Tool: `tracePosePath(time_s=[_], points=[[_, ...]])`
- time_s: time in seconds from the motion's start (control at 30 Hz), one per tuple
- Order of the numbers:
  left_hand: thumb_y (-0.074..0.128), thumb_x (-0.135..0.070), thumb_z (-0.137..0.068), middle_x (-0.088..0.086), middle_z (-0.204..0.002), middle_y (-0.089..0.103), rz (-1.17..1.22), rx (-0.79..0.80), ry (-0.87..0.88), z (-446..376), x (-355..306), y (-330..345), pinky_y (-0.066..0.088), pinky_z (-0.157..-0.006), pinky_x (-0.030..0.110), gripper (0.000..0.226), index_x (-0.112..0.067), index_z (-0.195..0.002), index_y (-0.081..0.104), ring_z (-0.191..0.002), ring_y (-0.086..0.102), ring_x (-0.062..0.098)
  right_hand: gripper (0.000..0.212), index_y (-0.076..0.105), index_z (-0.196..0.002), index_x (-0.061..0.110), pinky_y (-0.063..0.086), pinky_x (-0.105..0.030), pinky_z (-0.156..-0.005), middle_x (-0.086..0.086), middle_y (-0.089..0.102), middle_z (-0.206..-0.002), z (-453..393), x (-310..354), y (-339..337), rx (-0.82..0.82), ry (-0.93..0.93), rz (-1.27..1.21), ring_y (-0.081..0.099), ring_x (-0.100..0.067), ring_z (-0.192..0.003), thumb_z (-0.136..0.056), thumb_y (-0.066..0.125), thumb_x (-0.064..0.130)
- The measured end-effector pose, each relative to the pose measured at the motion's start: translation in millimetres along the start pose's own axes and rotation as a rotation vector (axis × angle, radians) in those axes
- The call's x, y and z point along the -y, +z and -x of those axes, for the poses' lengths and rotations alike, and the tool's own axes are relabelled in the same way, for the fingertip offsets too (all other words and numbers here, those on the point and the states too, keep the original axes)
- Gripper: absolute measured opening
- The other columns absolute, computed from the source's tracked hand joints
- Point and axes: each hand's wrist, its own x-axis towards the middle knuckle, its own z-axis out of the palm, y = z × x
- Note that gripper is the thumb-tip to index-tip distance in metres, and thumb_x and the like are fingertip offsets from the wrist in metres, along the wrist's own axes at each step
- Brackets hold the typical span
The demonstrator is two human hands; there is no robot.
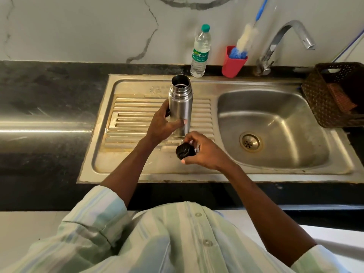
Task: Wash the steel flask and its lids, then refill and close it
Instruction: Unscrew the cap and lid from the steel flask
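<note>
Left hand (163, 123) grips one flask (180, 104); right hand (204, 152) one lid (185, 152).

sink unit (197, 175) set into worktop (45, 99); drainboard (134, 119) left, basin (275, 123) right. flask (180, 103) upright over drainboard, left hand (163, 123) around it. right hand (202, 152) just in front, holding lid (185, 152). behind sink: water bottle (200, 54), then cup (232, 64) with brush (244, 40) in it, tap (279, 42) further right. basket (334, 95) on worktop right of basin.
</note>
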Motion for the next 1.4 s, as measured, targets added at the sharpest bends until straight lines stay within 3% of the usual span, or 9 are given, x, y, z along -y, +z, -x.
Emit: tracePosePath(time_s=[0.2,0.37,0.6,0.77,0.9,1.0,1.07,1.17,1.4], points=[[0.09,-0.031,-0.071,-0.004,-0.122,0.068,0.0,0.06,-0.021,-5.8,-3.7,-11.2,0.054,-0.098,0.034,0.073,-0.021,-0.134,0.055,-0.111,0.065,0.009,0.059,0.055,-0.122,0.034,0.035,-0.03,-0.098,0.008,0.043,-0.119,-2.8,-0.5,28.4,-0.05,-0.099,0.303,0.034,-0.013,-0.117,-0.07,0.083,0.035],[0.09,-0.029,-0.071,-0.011,-0.118,0.067,-0.03,0.087,-0.035,-7.3,-8.5,-15.8,0.05,-0.085,0.011,0.07,-0.024,-0.132,0.057,-0.105,0.064,-0.002,0.056,0.056,-0.126,0.024,0.018,-0.04,-0.106,0.003,0.06,-0.126,-9.1,3.7,33.6,-0.017,-0.25,0.585,0.027,-0.018,-0.127,-0.075,0.075,0.037],[0.091,-0.03,-0.07,-0.011,-0.118,0.067,-0.045,0.101,-0.035,-8.4,-9.6,-19.1,0.048,-0.082,0.006,0.074,-0.023,-0.135,0.056,-0.104,0.062,-0.008,0.06,0.059,-0.132,0.03,0.005,-0.025,-0.099,0.001,0.051,-0.137,-13.8,-3.3,37.4,-0.023,-0.238,0.48,0.019,-0.014,-0.133,-0.076,0.076,0.044],[0.091,-0.033,-0.069,-0.009,-0.121,0.068,-0.042,0.097,-0.025,-8.7,-7.0,-17.5,0.052,-0.089,0.015,0.075,-0.021,-0.135,0.057,-0.107,0.065,0.0,0.069,0.055,-0.136,0.028,0.003,-0.028,-0.107,0.004,0.053,-0.139,-14.0,-9.0,39.5,-0.037,-0.25,0.443,0.019,-0.012,-0.136,-0.074,0.078,0.046],[0.091,-0.032,-0.069,-0.009,-0.119,0.068,-0.031,0.091,-0.031,-8.6,-6.4,-16.9,0.053,-0.089,0.018,0.075,-0.02,-0.135,0.057,-0.106,0.065,0.001,0.066,0.059,-0.132,0.025,0.022,-0.032,-0.111,0.011,0.052,-0.138,-10.4,-8.7,35.9,-0.136,-0.201,0.215,0.023,-0.005,-0.13,-0.072,0.083,0.042],[0.091,-0.032,-0.07,-0.008,-0.12,0.067,-0.029,0.083,-0.025,-8.2,-5.5,-15.1,0.053,-0.091,0.019,0.077,-0.018,-0.136,0.055,-0.107,0.064,-0.001,0.031,0.067,-0.11,0.022,0.044,-0.017,-0.091,0.014,0.058,-0.114,-13.2,-7.3,27.8,-0.332,-0.138,-0.045,0.054,-0.007,-0.11,-0.082,0.077,0.027],[0.092,-0.033,-0.069,-0.007,-0.123,0.065,-0.017,0.071,-0.026,-7.0,-5.7,-13.1,0.052,-0.093,0.02,0.081,-0.018,-0.138,0.053,-0.109,0.063,0.0,0.012,0.067,-0.098,0.016,0.048,-0.019,-0.082,0.007,0.066,-0.102,-17.9,-5.9,18.4,-0.493,-0.069,-0.221,0.062,-0.008,-0.095,-0.086,0.069,0.016],[0.093,-0.039,-0.065,-0.003,-0.13,0.063,-0.01,0.033,-0.031,-4.9,-8.7,-7.5,0.051,-0.097,0.027,0.091,-0.02,-0.141,0.048,-0.116,0.061,0.011,0.012,0.067,-0.096,0.01,0.05,-0.023,-0.077,0.002,0.069,-0.094,-27.9,-7.6,0.7,-0.643,0.045,-0.393,0.064,-0.01,-0.088,-0.085,0.063,0.007],[0.095,-0.038,-0.061,-0.005,-0.122,0.063,0.004,-0.104,-0.031,-5.3,-27.4,8.6,0.055,-0.087,0.027,0.09,-0.022,-0.135,0.047,-0.106,0.062,0.008,0.012,0.066,-0.097,0.012,0.05,-0.021,-0.078,0.001,0.069,-0.096,-53.7,-1.4,-23.8,-0.671,0.078,-0.405,0.062,-0.009,-0.088,-0.085,0.066,0.01]])
